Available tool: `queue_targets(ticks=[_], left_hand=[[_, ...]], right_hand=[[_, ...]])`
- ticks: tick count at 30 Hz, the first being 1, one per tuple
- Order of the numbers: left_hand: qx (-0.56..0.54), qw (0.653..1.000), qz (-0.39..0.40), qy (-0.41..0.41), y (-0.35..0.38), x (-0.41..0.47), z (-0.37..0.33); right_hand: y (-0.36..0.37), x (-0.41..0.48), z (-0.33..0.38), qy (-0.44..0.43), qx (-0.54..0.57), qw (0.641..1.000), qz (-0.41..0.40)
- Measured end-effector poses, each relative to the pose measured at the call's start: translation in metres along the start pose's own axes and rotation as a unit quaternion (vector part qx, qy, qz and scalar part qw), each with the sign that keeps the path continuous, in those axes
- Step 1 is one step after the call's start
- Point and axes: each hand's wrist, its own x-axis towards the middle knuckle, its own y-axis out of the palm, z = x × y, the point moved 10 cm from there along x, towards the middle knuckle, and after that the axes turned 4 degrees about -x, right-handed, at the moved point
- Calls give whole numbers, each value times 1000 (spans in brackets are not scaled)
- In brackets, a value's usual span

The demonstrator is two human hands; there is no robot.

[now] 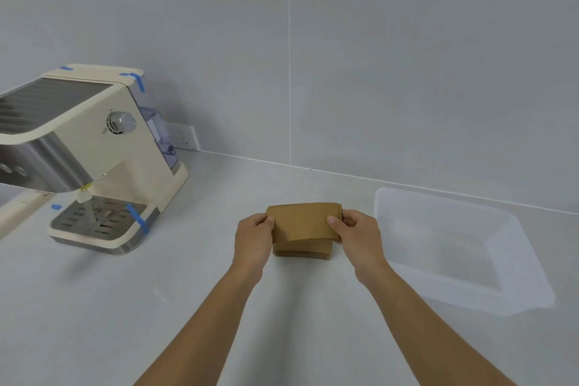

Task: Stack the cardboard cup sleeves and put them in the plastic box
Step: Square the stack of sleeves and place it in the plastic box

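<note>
A stack of flat brown cardboard cup sleeves sits at the middle of the white counter. My left hand grips its left edge and my right hand grips its right edge, thumbs on top. The top sleeves are tilted up at the front, and the lower sleeves show beneath them. A clear plastic box stands open on the counter just right of my right hand; nothing is visible inside it.
A cream and steel coffee machine with blue tape strips stands at the left, its drip tray facing the counter's middle. A grey tiled wall with a white socket runs behind the counter.
</note>
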Motion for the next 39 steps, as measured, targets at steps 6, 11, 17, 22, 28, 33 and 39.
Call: queue_targets(ticks=[6,11,17,22,28,33,39], left_hand=[[76,996,-5,-40,6,28,24],[102,992,-4,-80,8,40,47],[158,985,1,-68,9,42,50],[145,984,18,-106,7,46,59],[84,979,79,-169,15,47,69],[91,966,159,-183,26,40,75],[-26,974,216,-61,30,25,59]], right_hand=[[10,20,-31,63,-44,997,-6],[16,29,-55,101,-77,992,-4],[14,32,-72,124,-105,987,-2],[4,31,-79,152,-93,984,-10],[14,34,-86,200,-88,975,35],[23,27,-83,204,-31,975,82],[26,21,-69,107,16,987,122]])
